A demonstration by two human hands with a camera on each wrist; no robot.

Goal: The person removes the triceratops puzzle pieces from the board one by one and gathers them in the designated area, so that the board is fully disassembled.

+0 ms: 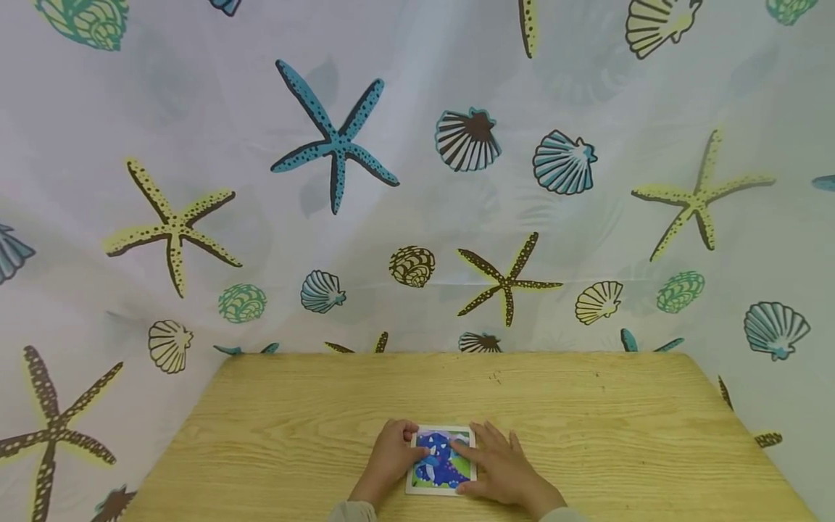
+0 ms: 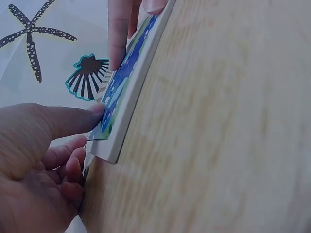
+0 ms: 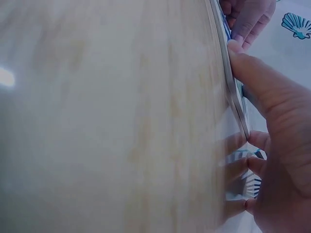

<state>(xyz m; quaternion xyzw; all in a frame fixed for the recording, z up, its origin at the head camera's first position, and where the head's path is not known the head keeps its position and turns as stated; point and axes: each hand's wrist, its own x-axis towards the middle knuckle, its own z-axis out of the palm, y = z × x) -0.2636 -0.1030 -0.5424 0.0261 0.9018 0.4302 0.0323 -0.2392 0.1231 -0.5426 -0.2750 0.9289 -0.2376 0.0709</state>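
Observation:
A small square picture board (image 1: 443, 475) with a white border lies on the wooden table, a blue dinosaur printed on its face. At its left side is my left hand (image 1: 390, 458), thumb on the picture and the other fingers curled against the edge. The left wrist view shows this left hand (image 2: 34, 150) pinching the board near a corner. My right hand (image 1: 505, 464) rests along the right side with fingers extended, one of them touching the picture. In the right wrist view, the right thumb (image 3: 262, 77) lies against the border and the other fingertips meet the tabletop.
The wooden table (image 1: 274, 435) has a few small dark marks near its back edge. Behind it and along both sides hangs a white cloth (image 1: 391, 65) printed with starfish and shells.

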